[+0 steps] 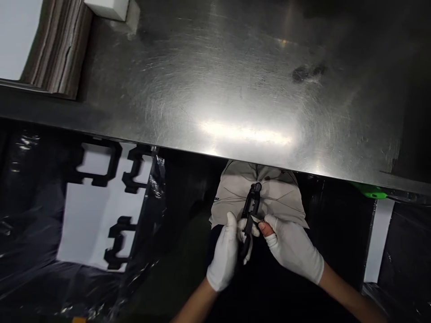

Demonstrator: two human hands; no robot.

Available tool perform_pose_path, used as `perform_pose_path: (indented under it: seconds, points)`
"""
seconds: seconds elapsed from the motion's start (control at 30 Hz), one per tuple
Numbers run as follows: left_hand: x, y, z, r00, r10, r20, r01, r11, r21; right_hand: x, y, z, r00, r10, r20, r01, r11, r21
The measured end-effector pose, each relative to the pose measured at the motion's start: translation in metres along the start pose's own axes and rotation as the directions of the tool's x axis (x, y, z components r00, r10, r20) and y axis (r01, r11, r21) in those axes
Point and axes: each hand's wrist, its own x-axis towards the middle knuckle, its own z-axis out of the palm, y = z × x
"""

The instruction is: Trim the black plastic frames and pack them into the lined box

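Scanning from the upper left of the frame, I see a stack of brown sheets (59, 49) with a white top face, and beside it a white block (107, 8) at the top edge. Below, at the left, a white sheet (90, 215) lies on black plastic wrap (27, 215), with several black frame parts (97, 163) resting on it in angular bracket shapes. The steel table (235, 89) fills the upper middle, scratched and glaring, bare across most of its width; its near edge runs slantwise from left to lower right, above the hands.

Low in the centre, my left hand (224, 258), in a white glove, is clenched around the lower end of the black plastic part (251, 213), which stands tilted upward in front of a light grey garment (266, 193). My right hand (292, 246), also gloved with one bare fingertip showing, pinches the same part from the right. Both hands sit below the table edge, apart from it.

A small dark logo on the garment is too blurred to read.

At the right, a green object (370, 190) pokes out under the table edge, above a white strip (379, 242).
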Motion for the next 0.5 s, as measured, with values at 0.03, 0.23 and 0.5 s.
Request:
perform_pose_path:
  seconds: [0.03, 0.23, 0.5]
  points:
    - [0.000, 0.000, 0.000, 1.000, 0.003, -0.002, -0.003, 1.000, -0.002, -0.001, 0.002, -0.001, 1.000, -0.013, 0.000, 0.013, 0.999, 0.031]
    - [0.003, -0.001, 0.001, 1.000, -0.002, -0.012, 0.001, 1.000, -0.029, -0.003, 0.026, -0.004, 0.991, -0.015, -0.131, 0.024, 0.997, 0.070]
    - [-0.027, 0.017, -0.054, 0.912, 0.220, 0.347, -0.259, 0.963, 0.072, -0.024, 0.037, -0.055, 0.995, 0.100, -0.023, -0.087, 0.938, 0.336]
